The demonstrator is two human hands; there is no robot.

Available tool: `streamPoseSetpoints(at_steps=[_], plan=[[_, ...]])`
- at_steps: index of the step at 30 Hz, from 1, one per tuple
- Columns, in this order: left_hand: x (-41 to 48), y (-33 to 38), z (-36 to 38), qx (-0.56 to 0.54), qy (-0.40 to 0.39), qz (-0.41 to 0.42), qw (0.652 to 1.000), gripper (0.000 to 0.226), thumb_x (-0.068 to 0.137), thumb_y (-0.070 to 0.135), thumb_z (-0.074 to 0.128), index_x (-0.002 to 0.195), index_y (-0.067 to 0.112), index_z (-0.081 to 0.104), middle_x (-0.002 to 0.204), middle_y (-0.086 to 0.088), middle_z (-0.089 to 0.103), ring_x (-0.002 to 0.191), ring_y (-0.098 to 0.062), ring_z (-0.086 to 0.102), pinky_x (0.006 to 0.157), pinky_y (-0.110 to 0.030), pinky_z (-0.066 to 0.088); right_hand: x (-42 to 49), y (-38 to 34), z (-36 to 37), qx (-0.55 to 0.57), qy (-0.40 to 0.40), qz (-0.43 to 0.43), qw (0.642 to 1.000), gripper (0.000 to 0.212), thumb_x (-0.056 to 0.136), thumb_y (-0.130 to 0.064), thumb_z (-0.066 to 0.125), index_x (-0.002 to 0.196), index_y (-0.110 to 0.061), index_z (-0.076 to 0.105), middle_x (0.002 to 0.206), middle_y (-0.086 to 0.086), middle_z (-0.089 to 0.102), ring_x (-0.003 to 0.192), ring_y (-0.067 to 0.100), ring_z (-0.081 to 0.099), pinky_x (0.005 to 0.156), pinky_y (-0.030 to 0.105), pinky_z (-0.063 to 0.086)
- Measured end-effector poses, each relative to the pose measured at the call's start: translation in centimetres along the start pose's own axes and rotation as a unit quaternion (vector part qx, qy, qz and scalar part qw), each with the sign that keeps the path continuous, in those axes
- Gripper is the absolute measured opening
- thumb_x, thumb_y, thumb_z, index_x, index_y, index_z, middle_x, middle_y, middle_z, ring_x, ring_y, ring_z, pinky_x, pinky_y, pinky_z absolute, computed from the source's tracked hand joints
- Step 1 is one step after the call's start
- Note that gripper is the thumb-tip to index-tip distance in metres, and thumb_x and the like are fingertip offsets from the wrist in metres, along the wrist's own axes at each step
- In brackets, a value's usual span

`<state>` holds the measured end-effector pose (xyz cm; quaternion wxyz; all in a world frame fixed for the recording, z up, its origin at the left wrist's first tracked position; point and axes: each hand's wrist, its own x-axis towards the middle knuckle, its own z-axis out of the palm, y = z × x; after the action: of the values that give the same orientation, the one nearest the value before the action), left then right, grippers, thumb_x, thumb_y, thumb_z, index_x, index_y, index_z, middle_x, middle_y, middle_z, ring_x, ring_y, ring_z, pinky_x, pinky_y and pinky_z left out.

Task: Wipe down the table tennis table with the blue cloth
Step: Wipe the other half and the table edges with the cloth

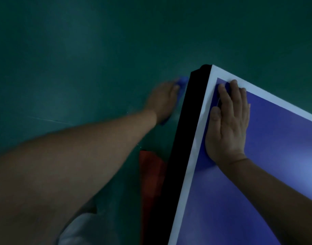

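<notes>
The blue cloth (182,80) is held in the left hand (163,99) off the counter (275,156), just beside its black side rim (185,138) near the far corner and above the green floor (81,50). The hand is blurred, so how tightly the fingers are curled cannot be told. The right hand (229,124) is laid flat on the top at that corner, fingers straight and together, with nothing held. The side edge is judged to be the part being wiped, and next the cloth would need to be pressed against the rim and drawn along it, or brought back onto the top.
</notes>
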<state>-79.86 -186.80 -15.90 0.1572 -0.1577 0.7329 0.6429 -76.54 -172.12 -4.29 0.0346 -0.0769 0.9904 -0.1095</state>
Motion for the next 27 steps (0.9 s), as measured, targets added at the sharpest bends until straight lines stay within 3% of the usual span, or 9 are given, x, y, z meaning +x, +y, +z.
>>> streamPoseSetpoints(at_steps=[2, 5, 7, 10, 13, 15, 18, 23, 27], plan=[[2.6, 1.7, -1.8, -0.027, 0.077, -0.052, 0.995, 0.057, 0.101, 0.039, 0.027, 0.114, 0.001, 0.067, 0.115, -0.024, 0.068, 0.108, -0.034, 0.064, 0.088, -0.035, 0.045, 0.0, 0.0, 0.0, 0.003, 0.002, -0.001, 1.000, 0.055, 0.103, -0.034, 0.026, 0.156, -0.021, 0.032, 0.167, 0.001, 0.018, 0.155, 0.023, 0.006, 0.125, 0.050, 0.004], [1.0, 4.1, -2.6, -0.087, 0.204, 0.064, 0.973, 0.044, 0.105, 0.028, 0.036, 0.135, 0.005, 0.059, 0.133, -0.015, 0.059, 0.123, -0.024, 0.053, 0.100, -0.015, 0.035, 0.0, 0.0, 0.1, 0.005, 0.005, 0.002, 1.000, 0.054, 0.103, -0.033, 0.027, 0.156, -0.021, 0.032, 0.167, 0.000, 0.018, 0.155, 0.022, 0.006, 0.125, 0.048, 0.004], [-2.3, 3.9, -1.1, -0.060, 0.169, 0.145, 0.973, 0.041, 0.106, 0.020, 0.037, 0.138, 0.004, 0.056, 0.136, -0.010, 0.054, 0.125, -0.020, 0.049, 0.105, -0.011, 0.031, 0.1, 0.0, 0.2, 0.005, 0.005, -0.001, 1.000, 0.054, 0.103, -0.032, 0.028, 0.156, -0.021, 0.032, 0.167, 0.001, 0.018, 0.155, 0.023, 0.007, 0.125, 0.048, 0.004], [-3.8, -0.3, 0.7, 0.085, -0.023, 0.010, 0.996, 0.038, 0.108, 0.022, 0.034, 0.123, 0.004, 0.065, 0.122, -0.018, 0.061, 0.116, -0.032, 0.057, 0.096, -0.028, 0.041, 0.0, 0.1, 0.1, 0.000, 0.005, -0.004, 1.000, 0.054, 0.103, -0.031, 0.029, 0.156, -0.021, 0.033, 0.166, 0.002, 0.019, 0.155, 0.024, 0.008, 0.124, 0.050, 0.005], [-1.8, -0.9, -1.3, 0.062, 0.044, -0.047, 0.996, 0.047, 0.106, 0.032, 0.030, 0.144, 0.013, 0.053, 0.125, -0.023, 0.053, 0.114, -0.032, 0.056, 0.097, -0.031, 0.040, 0.0, 0.0, 0.2, 0.010, 0.009, -0.005, 1.000, 0.054, 0.103, -0.032, 0.027, 0.156, -0.021, 0.033, 0.166, 0.001, 0.019, 0.155, 0.023, 0.007, 0.125, 0.050, 0.005], [-2.0, 2.2, -1.5, -0.008, 0.138, 0.052, 0.989, 0.052, 0.103, 0.033, 0.031, 0.151, 0.017, 0.045, 0.129, -0.020, 0.048, 0.110, -0.023, 0.051, 0.097, -0.022, 0.037, 0.1, 0.0, 0.2, 0.010, 0.009, 0.000, 1.000, 0.055, 0.103, -0.033, 0.026, 0.156, -0.021, 0.033, 0.166, 0.002, 0.019, 0.155, 0.023, 0.007, 0.125, 0.048, 0.004], [-3.7, 4.2, 0.8, 0.020, 0.115, 0.185, 0.976, 0.046, 0.107, 0.026, 0.034, 0.151, 0.014, 0.043, 0.130, -0.018, 0.047, 0.107, -0.020, 0.050, 0.096, -0.024, 0.038, 0.1, 0.0, 0.2, 0.003, 0.007, -0.003, 1.000, 0.055, 0.103, -0.034, 0.026, 0.156, -0.021, 0.032, 0.166, 0.003, 0.019, 0.155, 0.024, 0.008, 0.125, 0.047, 0.004], [-1.2, -0.1, -1.4, 0.015, 0.084, -0.074, 0.994, 0.039, 0.108, 0.027, 0.035, 0.126, 0.010, 0.065, 0.116, -0.020, 0.057, 0.110, -0.031, 0.057, 0.092, -0.027, 0.039, 0.0, -0.1, 0.1, 0.010, 0.010, -0.003, 1.000, 0.054, 0.102, -0.031, 0.029, 0.156, -0.021, 0.033, 0.166, 0.002, 0.020, 0.155, 0.023, 0.008, 0.125, 0.047, 0.004], [-9.0, 3.7, 0.5, -0.103, 0.114, 0.087, 0.984, 0.047, 0.106, 0.027, 0.033, 0.144, 0.006, 0.050, 0.148, -0.012, 0.048, 0.138, -0.011, 0.041, 0.114, -0.018, 0.027, 0.1, 0.1, 0.2, 0.006, 0.010, -0.003, 1.000, 0.055, 0.102, -0.032, 0.028, 0.155, -0.019, 0.034, 0.166, 0.003, 0.020, 0.155, 0.024, 0.009, 0.125, 0.047, 0.004]])
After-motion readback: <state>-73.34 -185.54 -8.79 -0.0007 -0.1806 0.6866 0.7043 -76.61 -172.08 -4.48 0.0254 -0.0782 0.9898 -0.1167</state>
